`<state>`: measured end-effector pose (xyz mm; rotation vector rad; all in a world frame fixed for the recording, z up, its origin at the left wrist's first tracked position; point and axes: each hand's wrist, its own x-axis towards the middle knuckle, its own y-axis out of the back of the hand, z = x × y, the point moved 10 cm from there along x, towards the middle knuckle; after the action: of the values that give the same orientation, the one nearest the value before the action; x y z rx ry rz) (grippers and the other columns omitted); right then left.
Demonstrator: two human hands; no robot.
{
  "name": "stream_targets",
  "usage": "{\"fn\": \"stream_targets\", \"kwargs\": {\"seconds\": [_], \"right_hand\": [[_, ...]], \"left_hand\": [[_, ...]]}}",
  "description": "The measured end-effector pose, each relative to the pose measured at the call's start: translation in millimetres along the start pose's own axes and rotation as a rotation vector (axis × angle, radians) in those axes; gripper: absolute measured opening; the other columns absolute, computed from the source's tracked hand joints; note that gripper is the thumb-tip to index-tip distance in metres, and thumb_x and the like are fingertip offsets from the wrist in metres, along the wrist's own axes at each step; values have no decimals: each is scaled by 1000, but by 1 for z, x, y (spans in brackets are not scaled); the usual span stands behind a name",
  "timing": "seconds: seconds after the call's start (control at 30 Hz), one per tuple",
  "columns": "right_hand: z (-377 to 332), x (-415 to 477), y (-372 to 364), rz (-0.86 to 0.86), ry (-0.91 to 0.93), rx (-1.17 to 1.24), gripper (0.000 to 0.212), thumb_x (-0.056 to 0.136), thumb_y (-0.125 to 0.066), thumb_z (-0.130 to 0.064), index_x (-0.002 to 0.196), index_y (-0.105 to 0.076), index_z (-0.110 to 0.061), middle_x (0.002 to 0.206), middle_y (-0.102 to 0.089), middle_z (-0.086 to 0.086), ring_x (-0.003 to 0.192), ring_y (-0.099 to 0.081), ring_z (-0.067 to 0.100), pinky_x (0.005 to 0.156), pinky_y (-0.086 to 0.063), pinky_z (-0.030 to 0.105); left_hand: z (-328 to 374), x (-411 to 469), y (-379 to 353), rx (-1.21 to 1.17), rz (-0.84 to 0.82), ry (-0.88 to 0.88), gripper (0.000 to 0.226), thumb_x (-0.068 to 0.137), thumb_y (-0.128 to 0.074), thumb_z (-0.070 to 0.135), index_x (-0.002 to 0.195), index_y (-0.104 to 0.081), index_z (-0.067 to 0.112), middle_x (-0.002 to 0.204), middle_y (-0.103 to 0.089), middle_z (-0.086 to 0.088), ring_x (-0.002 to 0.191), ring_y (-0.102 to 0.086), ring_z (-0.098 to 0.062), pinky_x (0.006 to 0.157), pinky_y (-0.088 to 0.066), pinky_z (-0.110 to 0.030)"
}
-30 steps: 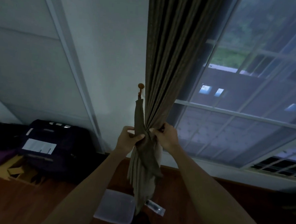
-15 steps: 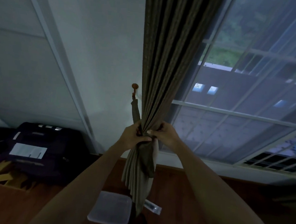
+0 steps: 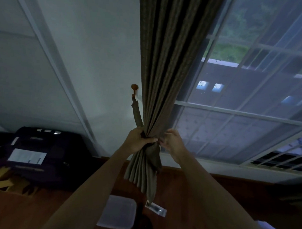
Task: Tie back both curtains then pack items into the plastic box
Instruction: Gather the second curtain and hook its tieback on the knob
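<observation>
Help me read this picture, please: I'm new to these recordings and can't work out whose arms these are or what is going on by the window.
There is no machine here. A person wears a camera on the head, so you look forward and down along their own bare arms. The left hand has a closed grip on the gathered curtain and on the fabric tie-back, which hangs from a small round wall hook. The right hand has loose fingers at the same bunch and seems to be working the tie. Below, on the wooden floor, lie a clear plastic box and a small clear packet. A dark bag sits by the wall at left.
</observation>
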<state>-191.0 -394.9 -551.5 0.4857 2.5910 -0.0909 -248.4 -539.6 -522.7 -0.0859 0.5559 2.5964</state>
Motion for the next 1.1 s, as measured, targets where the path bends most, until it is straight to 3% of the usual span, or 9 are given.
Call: {"fn": "stream_targets", "kwargs": {"seconds": [0.1, 0.3, 0.4, 0.53, 0.67, 0.73, 0.83, 1.0, 1.1], "right_hand": [[8, -10, -10, -106, 66, -305, 17, 84, -55, 0, 87, -51, -16, 91, -55, 11, 84, -55, 23, 76, -47, 40], [17, -26, -14, -287, 169, -497, 12, 86, -70, -25, 91, -63, -16, 88, -65, -5, 87, -63, 8, 71, -47, 21], [-3, -39, -12, -325, 324, -725, 15, 89, -67, -27, 76, -64, -20, 68, -60, -14, 64, -58, -6, 61, -40, 9], [-30, -43, 8, -188, 594, -1196, 17, 95, -55, -30, 78, -53, -32, 78, -54, -12, 71, -51, 2, 71, -36, 18], [-51, -24, 28, 33, 618, -1478, 19, 96, -48, -36, 101, -62, -24, 99, -55, -2, 93, -49, 13, 92, -40, 31], [-64, -23, 20, 127, 679, -1553, 20, 95, -50, -37, 100, -64, -23, 101, -56, 0, 97, -48, 16, 92, -36, 33], [-69, -16, 14, 241, 626, -1406, 17, 91, -58, -35, 86, -65, -20, 95, -51, -1, 89, -48, 15, 85, -43, 31], [-45, -3, 3, 253, 329, -697, 15, 88, -64, -19, 78, -55, -14, 75, -52, 0, 65, -51, 11, 59, -40, 23], [-1, -5, -7, 316, 69, -287, 21, 92, -60, -31, 94, -54, -11, 92, -64, 8, 82, -62, 20, 74, -54, 37]], "left_hand": [[1, 2, 1, 2, 7, 10, 48, 72, -80, 33, 115, -65, 16, 111, -68, -1, 101, -62, -15, 87, -49, -24], [1, 2, 3, 50, -12, 41, 47, 73, -79, 33, 113, -65, 15, 100, -65, 7, 91, -61, -8, 73, -44, -10], [-3, 7, 4, 47, -96, 80, 58, 69, -82, 37, 119, -64, 14, 114, -67, 0, 104, -62, -16, 88, -50, -25], [5, 7, 4, 108, -189, 82, 57, 73, -79, 34, 122, -61, 13, 113, -64, 1, 103, -58, -15, 94, -47, -29], [11, 2, 0, 63, -204, 60, 50, 76, -77, 28, 121, -61, 14, 108, -63, 3, 101, -57, -12, 92, -45, -26], [9, 1, 1, 40, -196, 63, 45, 76, -77, 25, 118, -63, 13, 107, -64, 1, 100, -59, -13, 92, -46, -26], [3, 0, 6, 43, -189, 62, 44, 75, -78, 28, 114, -65, 12, 104, -66, 0, 101, -62, -17, 92, -49, -30], [-7, -4, 12, 13, -153, 94, 50, 74, -79, 29, 119, -63, 14, 111, -66, -2, 100, -61, -17, 88, -48, -28], [-8, -3, 12, -2, -135, 86, 50, 73, -79, 28, 118, -64, 14, 113, -66, -3, 98, -62, -16, 86, -49, -28]]}}
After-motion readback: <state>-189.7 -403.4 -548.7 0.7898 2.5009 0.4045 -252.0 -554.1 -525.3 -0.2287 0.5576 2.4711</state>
